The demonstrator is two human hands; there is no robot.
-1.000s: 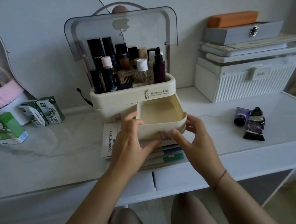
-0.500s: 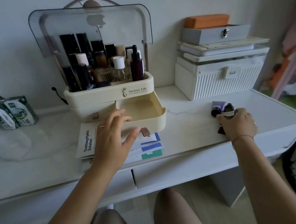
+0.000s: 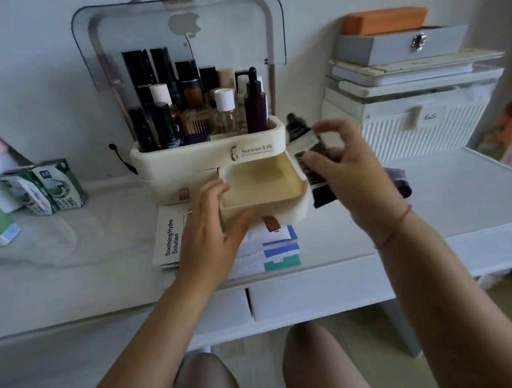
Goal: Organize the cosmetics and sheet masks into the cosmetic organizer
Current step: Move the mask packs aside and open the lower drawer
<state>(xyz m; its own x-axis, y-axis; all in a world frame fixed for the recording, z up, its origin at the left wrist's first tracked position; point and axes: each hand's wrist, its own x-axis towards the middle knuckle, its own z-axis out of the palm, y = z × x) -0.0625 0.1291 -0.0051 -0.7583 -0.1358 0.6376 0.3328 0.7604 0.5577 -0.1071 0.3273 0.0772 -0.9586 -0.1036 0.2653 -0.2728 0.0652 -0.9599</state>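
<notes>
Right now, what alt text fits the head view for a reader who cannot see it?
A right hand holds a dark tube above the open, empty drawer of a cream cosmetic organizer filled with bottles, while the left hand steadies the drawer. Sheet masks lie beneath on the white table.

A plain pale wall point(image 3: 312, 7) backs the scene in soft, even light. A white marbled surface point(image 3: 87, 249) spans the view, with two white drawer fronts point(image 3: 314, 292) along its near edge. At far right stands a white ribbed storage box point(image 3: 425, 135). Beige floor point(image 3: 361, 322) shows beneath.
</notes>
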